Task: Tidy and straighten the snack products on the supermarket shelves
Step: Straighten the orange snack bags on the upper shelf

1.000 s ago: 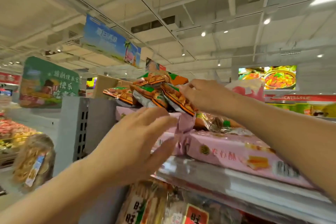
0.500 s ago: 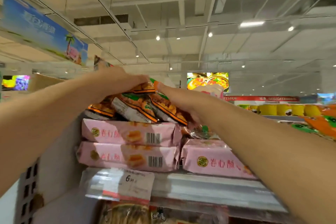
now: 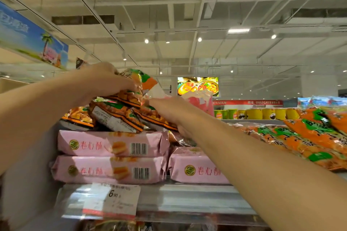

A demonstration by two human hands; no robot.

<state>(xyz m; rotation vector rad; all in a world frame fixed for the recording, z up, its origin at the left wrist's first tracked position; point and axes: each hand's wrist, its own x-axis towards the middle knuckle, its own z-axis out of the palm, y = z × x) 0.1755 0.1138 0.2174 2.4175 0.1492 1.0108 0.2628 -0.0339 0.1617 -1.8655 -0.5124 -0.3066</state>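
Several orange and green snack bags lie in a loose pile on top of pink wafer-roll packs on the top shelf. My left hand reaches over the pile from the left and grips the top bag, which is tilted up. My right hand comes in from the right, its fingers closed on the right side of the pile near a clear and pink wrapper. Two pink packs are stacked at left, and a third pink pack lies to their right.
A long row of orange and green bags slopes along the shelf at right. A price tag reading 6.90 hangs on the shelf edge. More packets show on the shelf below. Yellow cans stand on a far shelf.
The view has moved closer and slightly up. My left hand has gone from in front of the shelf up onto the pile and lifted the top bag. My right hand has stayed on the pile's right side.
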